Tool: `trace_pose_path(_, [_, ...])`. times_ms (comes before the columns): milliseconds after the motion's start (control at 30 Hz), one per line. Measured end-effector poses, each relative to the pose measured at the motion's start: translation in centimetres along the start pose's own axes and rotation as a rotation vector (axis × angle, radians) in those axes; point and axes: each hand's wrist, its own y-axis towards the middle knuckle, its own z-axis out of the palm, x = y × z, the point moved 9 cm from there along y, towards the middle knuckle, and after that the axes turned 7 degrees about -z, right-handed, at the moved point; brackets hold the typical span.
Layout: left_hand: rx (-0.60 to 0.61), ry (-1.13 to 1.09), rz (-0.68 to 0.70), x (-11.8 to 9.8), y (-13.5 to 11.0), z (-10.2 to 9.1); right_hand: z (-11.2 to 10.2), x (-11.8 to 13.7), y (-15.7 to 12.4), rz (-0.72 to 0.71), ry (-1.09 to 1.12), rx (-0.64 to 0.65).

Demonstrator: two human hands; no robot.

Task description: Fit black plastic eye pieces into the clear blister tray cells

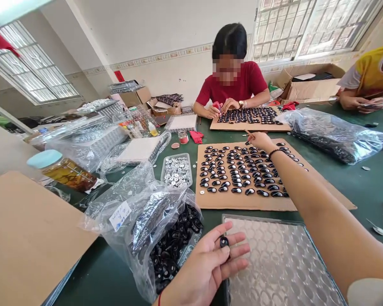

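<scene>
My left hand (207,263) is palm up at the bottom centre, a small glossy black piece (224,242) with a hole pinched between thumb and fingers. The other fingers are spread beside a clear plastic tray (268,255) with round dimples. My right hand (259,141) reaches to the far edge of a cardboard sheet (242,202). A thin wooden stick (248,132) pokes out of its closed fingers; the tip is hard to make out. Rows of black oval pieces (249,192) with silvery tops cover the sheet. An open plastic bag of loose black pieces (175,238) lies left of my left hand.
A clear tub (178,171) holds small silvery discs. Across the green table (367,187), a person in red (236,85) works over another cardboard sheet (252,126) of black pieces. A plastic-wrapped bundle (338,131) lies at right; a lidded jar (64,170) leans at left.
</scene>
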Motion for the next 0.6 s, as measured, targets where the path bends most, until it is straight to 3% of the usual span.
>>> trace_pose_path(167, [-0.005, 0.067, 0.021, -0.2, 0.9, -0.5, 0.9, -0.7, 0.3, -0.002, -0.041, 0.080])
trace_pose_path(367, [-0.089, 0.153, 0.119, -1.0, 0.9, -1.1, -0.9, 0.9, -1.6, -0.038, 0.034, -0.020])
trace_pose_path(467, [-0.101, 0.184, 0.166, -1.5, 0.7, -1.1, -3.8, 3.9, -5.0, -0.120, 0.085, -0.091])
trace_pose_path(600, [-0.089, 0.217, 0.232, -2.1, 0.8, -1.3, -7.0, 8.7, -14.6, -0.288, 0.122, -0.062])
